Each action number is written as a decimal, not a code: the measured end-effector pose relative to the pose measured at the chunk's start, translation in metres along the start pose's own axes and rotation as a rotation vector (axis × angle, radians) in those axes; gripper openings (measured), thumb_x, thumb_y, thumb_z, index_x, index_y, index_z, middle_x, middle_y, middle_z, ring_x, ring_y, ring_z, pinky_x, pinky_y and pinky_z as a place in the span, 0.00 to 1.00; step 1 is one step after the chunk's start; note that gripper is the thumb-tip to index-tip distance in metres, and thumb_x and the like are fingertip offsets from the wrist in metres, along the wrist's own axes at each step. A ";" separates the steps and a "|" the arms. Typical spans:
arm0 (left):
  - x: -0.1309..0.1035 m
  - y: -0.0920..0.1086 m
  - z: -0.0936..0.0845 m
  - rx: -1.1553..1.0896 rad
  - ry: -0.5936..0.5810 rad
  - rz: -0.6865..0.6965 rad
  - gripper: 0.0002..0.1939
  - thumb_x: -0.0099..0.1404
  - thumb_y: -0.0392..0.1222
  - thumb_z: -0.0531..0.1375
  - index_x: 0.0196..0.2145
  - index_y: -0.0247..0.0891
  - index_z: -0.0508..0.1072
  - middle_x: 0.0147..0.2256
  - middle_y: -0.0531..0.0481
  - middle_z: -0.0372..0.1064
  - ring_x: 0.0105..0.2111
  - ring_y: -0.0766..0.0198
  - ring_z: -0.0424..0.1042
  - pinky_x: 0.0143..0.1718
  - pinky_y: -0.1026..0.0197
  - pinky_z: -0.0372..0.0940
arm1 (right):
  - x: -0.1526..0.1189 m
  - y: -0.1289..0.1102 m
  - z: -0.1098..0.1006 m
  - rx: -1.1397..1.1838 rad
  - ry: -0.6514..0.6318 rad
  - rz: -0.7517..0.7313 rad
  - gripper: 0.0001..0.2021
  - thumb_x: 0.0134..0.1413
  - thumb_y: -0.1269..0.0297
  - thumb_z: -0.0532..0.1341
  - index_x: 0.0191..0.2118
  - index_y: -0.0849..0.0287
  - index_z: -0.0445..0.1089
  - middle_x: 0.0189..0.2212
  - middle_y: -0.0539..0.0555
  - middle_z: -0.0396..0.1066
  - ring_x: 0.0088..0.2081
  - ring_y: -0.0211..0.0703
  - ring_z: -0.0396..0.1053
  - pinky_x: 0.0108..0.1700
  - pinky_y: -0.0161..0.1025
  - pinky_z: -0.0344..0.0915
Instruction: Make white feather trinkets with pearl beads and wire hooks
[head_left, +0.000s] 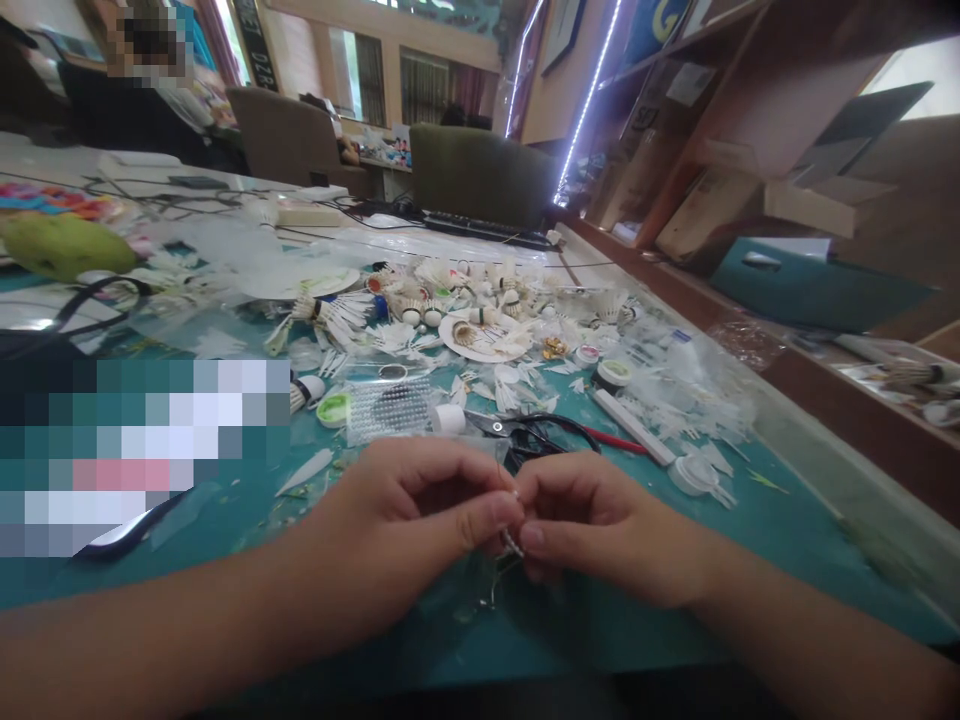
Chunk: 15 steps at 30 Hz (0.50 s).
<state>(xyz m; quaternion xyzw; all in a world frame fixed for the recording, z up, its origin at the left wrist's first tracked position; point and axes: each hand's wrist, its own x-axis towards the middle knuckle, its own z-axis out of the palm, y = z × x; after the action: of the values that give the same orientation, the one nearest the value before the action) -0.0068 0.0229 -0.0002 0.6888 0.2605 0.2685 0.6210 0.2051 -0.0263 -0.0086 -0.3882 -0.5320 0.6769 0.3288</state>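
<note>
My left hand [431, 505] and my right hand [592, 515] meet fingertip to fingertip above the front of the green table mat. Between them they pinch a thin beaded wire [512, 543] with small pale beads, its fine loose ends dangling below. The fingers hide part of it. Just beyond the hands lie black-handled scissors [496, 426], a small white cylinder [449, 419] and a sheet of pearl stickers [390, 408]. A little pot of green stuff [334, 409] stands to their left.
Shuttlecocks [330, 315] and loose feathers litter the table, with a paper plate [484, 348] among them. A white bar [634, 427] and red pen [619, 441] lie right. A green fruit [67, 247] sits far left; a blurred-out device lies nearer. Another person sits at the back left.
</note>
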 end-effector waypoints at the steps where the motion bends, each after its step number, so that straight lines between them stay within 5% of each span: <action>1: 0.002 0.000 -0.001 -0.053 -0.001 -0.044 0.07 0.66 0.42 0.68 0.31 0.38 0.81 0.27 0.53 0.76 0.28 0.67 0.71 0.30 0.68 0.64 | 0.000 -0.001 0.000 -0.039 0.047 -0.041 0.15 0.58 0.54 0.72 0.36 0.61 0.73 0.25 0.47 0.71 0.25 0.32 0.66 0.29 0.31 0.64; 7: 0.005 0.001 -0.001 -0.208 -0.119 -0.296 0.08 0.62 0.43 0.71 0.30 0.36 0.80 0.24 0.55 0.72 0.25 0.69 0.67 0.27 0.69 0.61 | -0.001 -0.004 0.003 -0.214 0.298 -0.264 0.10 0.63 0.56 0.68 0.42 0.58 0.75 0.29 0.49 0.72 0.28 0.36 0.67 0.30 0.33 0.66; 15: 0.001 -0.001 0.003 -0.210 -0.250 -0.402 0.08 0.62 0.42 0.69 0.30 0.35 0.77 0.26 0.54 0.73 0.24 0.71 0.67 0.26 0.69 0.61 | -0.006 -0.005 0.005 -0.385 0.203 -0.382 0.05 0.63 0.66 0.65 0.35 0.60 0.75 0.26 0.48 0.70 0.28 0.35 0.64 0.29 0.33 0.60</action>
<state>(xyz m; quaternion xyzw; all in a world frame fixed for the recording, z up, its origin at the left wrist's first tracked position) -0.0041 0.0214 -0.0012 0.5826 0.2841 0.0778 0.7575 0.2037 -0.0329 -0.0024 -0.4021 -0.6785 0.4469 0.4222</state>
